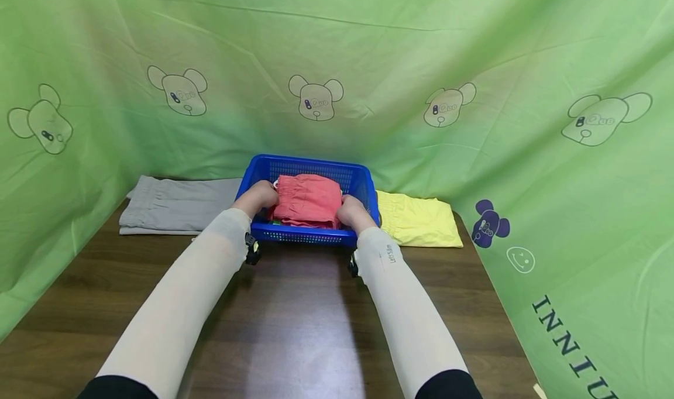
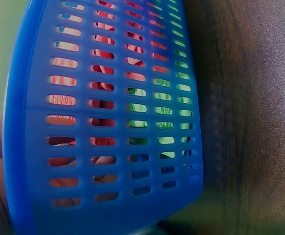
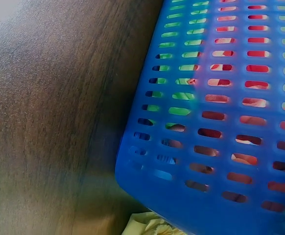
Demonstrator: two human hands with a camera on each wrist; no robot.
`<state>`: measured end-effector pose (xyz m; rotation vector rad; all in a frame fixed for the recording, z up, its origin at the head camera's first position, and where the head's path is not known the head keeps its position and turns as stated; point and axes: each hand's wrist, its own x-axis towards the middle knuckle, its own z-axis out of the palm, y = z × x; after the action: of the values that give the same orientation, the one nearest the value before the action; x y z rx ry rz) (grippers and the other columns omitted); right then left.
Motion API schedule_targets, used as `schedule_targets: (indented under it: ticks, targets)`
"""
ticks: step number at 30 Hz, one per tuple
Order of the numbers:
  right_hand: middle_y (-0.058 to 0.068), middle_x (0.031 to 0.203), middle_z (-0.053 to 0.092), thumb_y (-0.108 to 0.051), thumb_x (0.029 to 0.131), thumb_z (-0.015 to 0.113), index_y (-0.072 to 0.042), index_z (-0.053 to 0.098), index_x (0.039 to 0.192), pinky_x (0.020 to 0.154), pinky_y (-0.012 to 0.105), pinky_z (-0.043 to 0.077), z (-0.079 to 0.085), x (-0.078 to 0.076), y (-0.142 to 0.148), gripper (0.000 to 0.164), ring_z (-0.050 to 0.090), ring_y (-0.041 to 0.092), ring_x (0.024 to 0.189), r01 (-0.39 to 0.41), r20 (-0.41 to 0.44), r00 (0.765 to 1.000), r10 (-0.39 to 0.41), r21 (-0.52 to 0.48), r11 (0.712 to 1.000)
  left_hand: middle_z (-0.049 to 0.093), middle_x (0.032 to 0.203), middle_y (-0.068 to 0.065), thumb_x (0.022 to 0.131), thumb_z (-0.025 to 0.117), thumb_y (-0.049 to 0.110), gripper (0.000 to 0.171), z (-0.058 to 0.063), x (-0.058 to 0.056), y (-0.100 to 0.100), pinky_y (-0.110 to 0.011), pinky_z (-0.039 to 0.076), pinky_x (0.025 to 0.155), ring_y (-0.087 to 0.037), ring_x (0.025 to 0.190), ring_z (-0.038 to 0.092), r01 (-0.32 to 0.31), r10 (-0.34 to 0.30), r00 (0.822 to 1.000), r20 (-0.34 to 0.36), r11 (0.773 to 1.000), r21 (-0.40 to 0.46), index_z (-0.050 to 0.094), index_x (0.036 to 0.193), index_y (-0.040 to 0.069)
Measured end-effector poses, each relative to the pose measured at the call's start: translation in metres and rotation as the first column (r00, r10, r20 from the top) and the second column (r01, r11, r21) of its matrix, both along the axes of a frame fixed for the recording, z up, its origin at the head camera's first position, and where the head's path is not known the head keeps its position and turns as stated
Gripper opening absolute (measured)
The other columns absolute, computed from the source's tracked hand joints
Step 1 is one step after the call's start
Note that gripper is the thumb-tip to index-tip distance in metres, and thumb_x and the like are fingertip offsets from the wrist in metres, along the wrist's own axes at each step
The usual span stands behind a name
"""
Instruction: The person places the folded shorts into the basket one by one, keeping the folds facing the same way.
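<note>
Folded red pants [image 1: 308,200] with a gathered waistband lie within the blue plastic basket [image 1: 310,235], on top of something green [image 2: 137,107] that shows through the basket's slots. My left hand [image 1: 261,195] reaches over the basket's left side and grips the left edge of the red pants. On the opposite edge, my right hand [image 1: 353,213] holds the same pants, its fingers curled down inside the basket. Most fingertips are hidden by cloth and by the basket wall.
Folded grey pants [image 1: 176,206] lie left of the basket, and a folded yellow garment [image 1: 418,219] lies on its right, both on the brown wooden table [image 1: 300,317]. A green printed curtain [image 1: 363,54] hangs close behind the basket and along both sides.
</note>
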<state>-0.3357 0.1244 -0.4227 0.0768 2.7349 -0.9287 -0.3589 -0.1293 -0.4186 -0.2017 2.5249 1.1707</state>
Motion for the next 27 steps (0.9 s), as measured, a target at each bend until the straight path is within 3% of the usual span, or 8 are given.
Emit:
schedule_targets:
  ticks: [4,13,20,24,27]
  targets:
    - [0.015,0.120,0.061,-0.004,0.092,0.059,-0.008,0.062,0.125,0.081,0.035,0.047,0.000,0.002,0.000,0.033,0.057,0.032,0.105,-0.004,-0.013,1.000,0.004,0.018,1.000,0.054,0.110,-0.016,0.092,0.048,0.000,0.022,0.001,0.000,0.001,-0.050,0.061,0.083,-0.027,0.089,0.058,0.005,-0.005,1.000,0.022,1.000,-0.006,0.059,0.111,-0.002]
    - [0.016,0.116,0.065,-0.012,0.093,0.062,-0.007,0.064,0.108,0.086,0.039,0.050,-0.001,0.003,-0.002,0.016,0.058,0.031,0.100,-0.021,-0.051,0.998,0.027,0.117,0.993,0.053,0.098,-0.015,0.090,0.050,-0.001,0.015,0.006,0.000,0.006,-0.045,0.063,0.068,-0.027,0.077,0.061,0.019,-0.018,1.000,0.018,0.997,-0.077,0.059,0.103,-0.003]
    - [0.017,0.114,0.067,-0.019,0.097,0.061,-0.006,0.066,0.104,0.086,0.041,0.053,0.003,0.005,-0.004,0.016,0.061,0.031,0.097,-0.042,-0.067,0.996,0.054,0.174,0.984,0.055,0.103,-0.018,0.091,0.050,-0.002,0.019,0.007,0.001,0.006,-0.044,0.063,0.066,-0.029,0.079,0.064,0.028,-0.026,0.999,0.021,0.996,-0.080,0.058,0.108,-0.005]
    - [0.015,0.110,0.067,-0.022,0.099,0.060,-0.006,0.065,0.106,0.083,0.039,0.053,0.006,0.006,-0.006,0.018,0.062,0.029,0.095,-0.054,-0.057,0.996,0.066,0.187,0.981,0.051,0.090,-0.012,0.091,0.050,-0.002,0.006,0.009,0.005,0.000,-0.044,0.063,0.067,-0.028,0.075,0.063,0.069,-0.068,0.997,0.025,0.996,-0.052,0.053,0.095,0.001]
    - [0.013,0.104,0.065,-0.023,0.100,0.060,-0.007,0.064,0.107,0.078,0.036,0.051,0.008,0.008,-0.006,0.018,0.062,0.028,0.091,-0.050,-0.040,0.997,0.059,0.180,0.982,0.043,0.073,-0.005,0.089,0.050,-0.002,0.013,0.013,0.008,-0.003,-0.046,0.063,0.068,-0.024,0.069,0.058,0.115,-0.115,0.993,0.030,0.993,-0.026,0.045,0.081,0.008]
